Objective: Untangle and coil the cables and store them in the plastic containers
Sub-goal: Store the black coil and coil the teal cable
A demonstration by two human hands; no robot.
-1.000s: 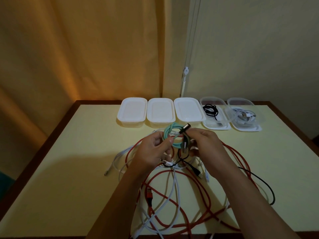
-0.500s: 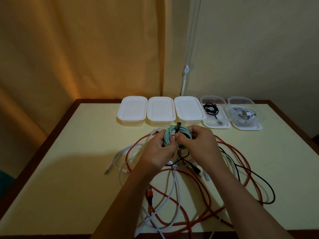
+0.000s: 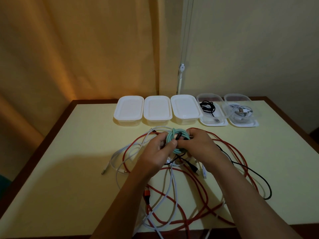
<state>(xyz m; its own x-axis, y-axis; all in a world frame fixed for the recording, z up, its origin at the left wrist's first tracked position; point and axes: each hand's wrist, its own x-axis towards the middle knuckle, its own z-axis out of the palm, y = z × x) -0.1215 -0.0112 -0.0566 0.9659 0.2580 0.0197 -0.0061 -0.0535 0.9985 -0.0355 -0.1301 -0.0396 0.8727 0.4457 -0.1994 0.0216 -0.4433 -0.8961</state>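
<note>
Single head-worn view, facing forward and down, close over the table, wall behind

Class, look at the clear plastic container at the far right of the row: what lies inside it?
Inside the clear plastic container lies a coiled white cable with a silver plug showing. A white lid sits beneath it. The coil's underside is hidden.

- teal cable is coiled into a small bundle, held up over the tangle
- red cable, white cable and black cable sprawl knotted together
- five plastic containers line the far edge, two holding coils
</note>
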